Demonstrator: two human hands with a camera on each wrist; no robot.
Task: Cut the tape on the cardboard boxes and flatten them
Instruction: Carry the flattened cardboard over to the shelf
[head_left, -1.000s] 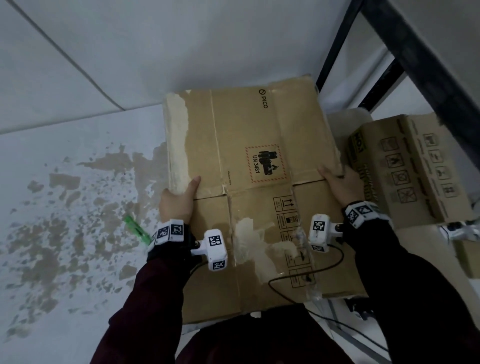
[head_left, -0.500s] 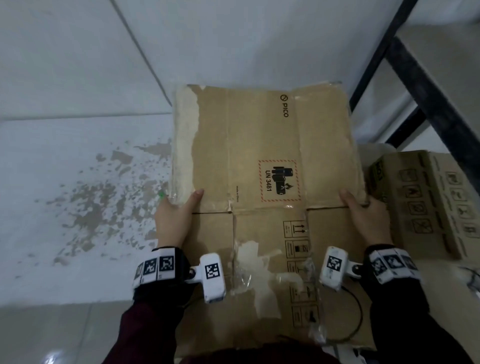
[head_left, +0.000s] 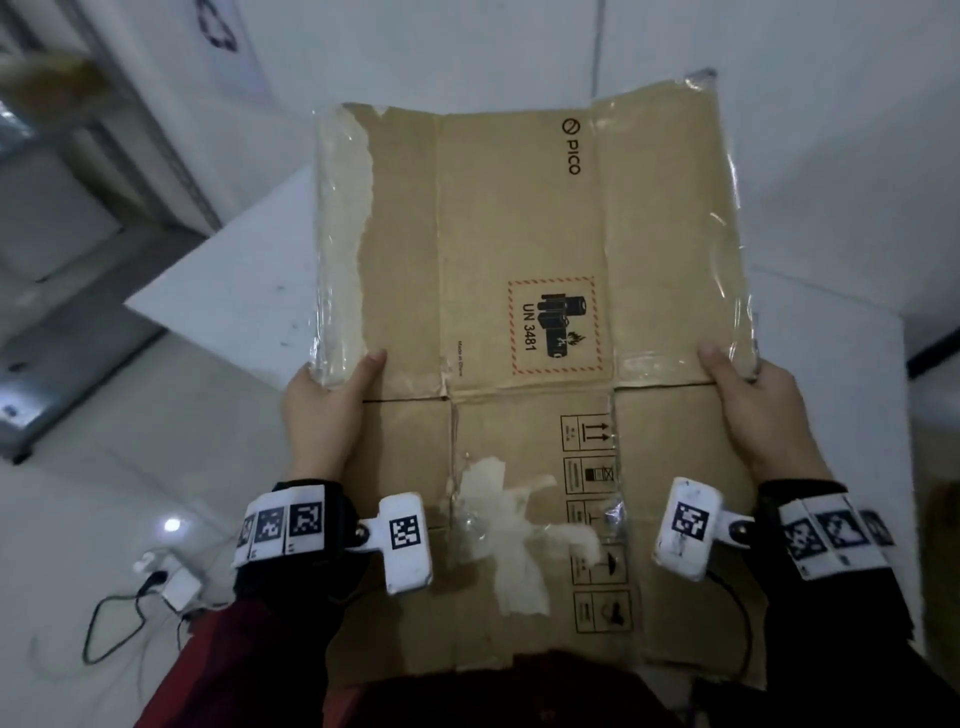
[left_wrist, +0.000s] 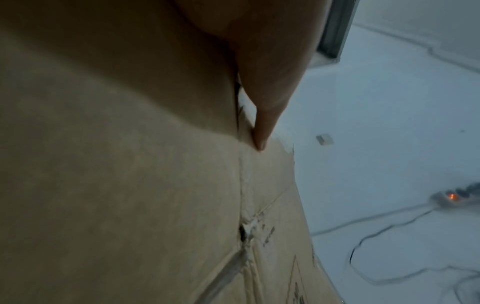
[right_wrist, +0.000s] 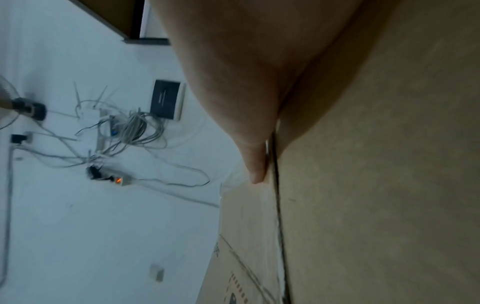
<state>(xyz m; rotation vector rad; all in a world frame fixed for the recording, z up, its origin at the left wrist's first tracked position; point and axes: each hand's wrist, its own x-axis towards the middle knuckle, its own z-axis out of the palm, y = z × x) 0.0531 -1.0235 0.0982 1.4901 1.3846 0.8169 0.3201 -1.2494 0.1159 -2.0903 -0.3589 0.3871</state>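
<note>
Flattened box now raised, left hand, right hand apparently gripping opposite edges.

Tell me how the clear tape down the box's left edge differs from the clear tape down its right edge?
On the flattened cardboard box, the left tape strip has a ragged whitish band where the brown surface is torn away; the right tape strip lies over intact brown card. The left hand grips below the left strip, the right hand below the right. Both are glossy and crinkled.
</note>
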